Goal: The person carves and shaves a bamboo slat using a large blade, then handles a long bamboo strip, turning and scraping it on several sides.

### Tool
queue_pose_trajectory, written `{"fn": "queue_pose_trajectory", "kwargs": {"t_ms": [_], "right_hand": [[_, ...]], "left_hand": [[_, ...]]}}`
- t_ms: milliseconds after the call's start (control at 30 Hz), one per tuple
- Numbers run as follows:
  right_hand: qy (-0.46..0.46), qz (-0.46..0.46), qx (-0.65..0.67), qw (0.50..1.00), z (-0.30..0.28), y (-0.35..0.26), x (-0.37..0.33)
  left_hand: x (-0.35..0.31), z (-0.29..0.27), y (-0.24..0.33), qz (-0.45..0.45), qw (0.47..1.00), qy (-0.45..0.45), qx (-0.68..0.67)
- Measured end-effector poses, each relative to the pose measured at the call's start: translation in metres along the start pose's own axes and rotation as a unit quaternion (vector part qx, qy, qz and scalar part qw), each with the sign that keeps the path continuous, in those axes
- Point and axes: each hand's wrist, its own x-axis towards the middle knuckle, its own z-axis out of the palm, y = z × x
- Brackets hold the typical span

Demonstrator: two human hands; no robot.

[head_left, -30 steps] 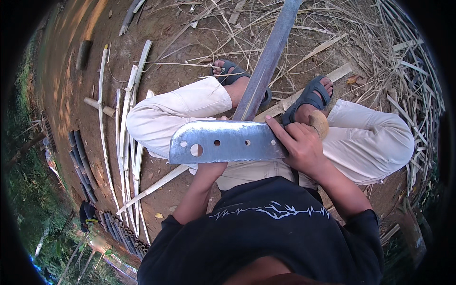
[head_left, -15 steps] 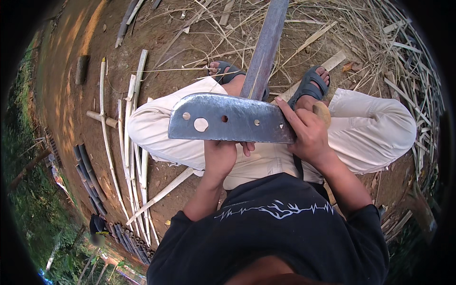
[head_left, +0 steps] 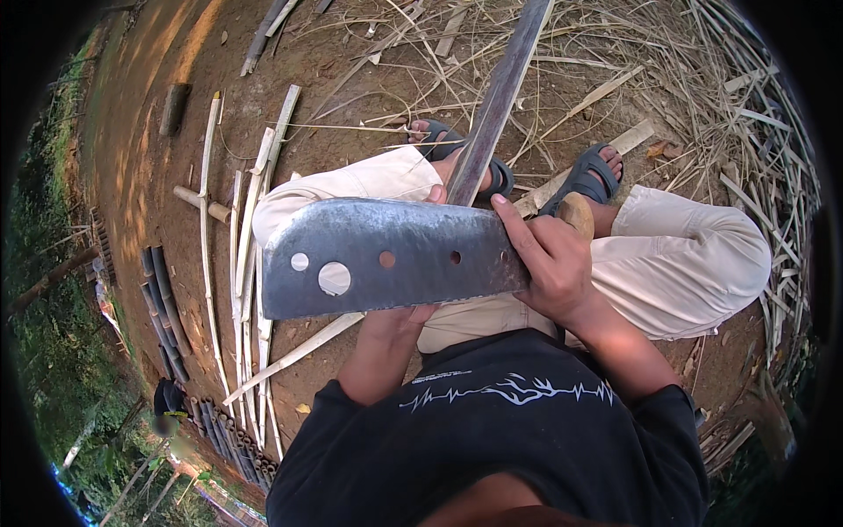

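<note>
My right hand (head_left: 558, 263) is closed round the wooden handle (head_left: 576, 215) of a broad cleaver, its index finger stretched along the blade's end. The dark steel cleaver blade (head_left: 404, 281) has a row of round holes and spans the space over my lap. Behind it, my left hand (head_left: 386, 338) is mostly hidden; a fingertip shows above the blade and part of the hand below. A long split bamboo piece (head_left: 500, 97) runs from the top of the view down to the blade, and my left hand appears to grip its near end, though the blade covers the contact.
Pale bamboo strips (head_left: 255, 220) lie on the dirt to the left, near dark bamboo poles (head_left: 162, 299) and a short log (head_left: 175, 109). Thin shavings (head_left: 632, 53) litter the ground ahead and right. My sandalled foot (head_left: 593, 180) is beyond the cleaver handle.
The cleaver has shifted left and toward me, its free end dipping lower. The bamboo piece has turned, showing a pale edge. A left fingertip now shows above the blade.
</note>
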Motion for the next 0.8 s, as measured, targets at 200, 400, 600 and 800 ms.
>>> {"fn": "queue_pose_trajectory", "kwargs": {"t_ms": [200, 400, 600, 800], "right_hand": [[-0.013, -0.033, -0.105, 0.994, -0.018, 0.026, 0.004], [-0.064, -0.004, -0.071, 0.995, -0.037, 0.023, 0.006], [-0.097, -0.048, -0.109, 0.988, -0.037, 0.007, 0.007], [-0.087, -0.024, -0.095, 0.991, -0.04, 0.017, 0.005]], "left_hand": [[-0.008, 0.017, 0.006, -0.119, 0.987, 0.04, -0.096], [-0.003, 0.035, 0.002, -0.103, 0.987, 0.097, -0.077], [-0.01, 0.038, -0.002, -0.062, 0.984, 0.165, 0.04], [-0.017, 0.028, -0.015, -0.018, 0.996, 0.087, 0.013]]}}
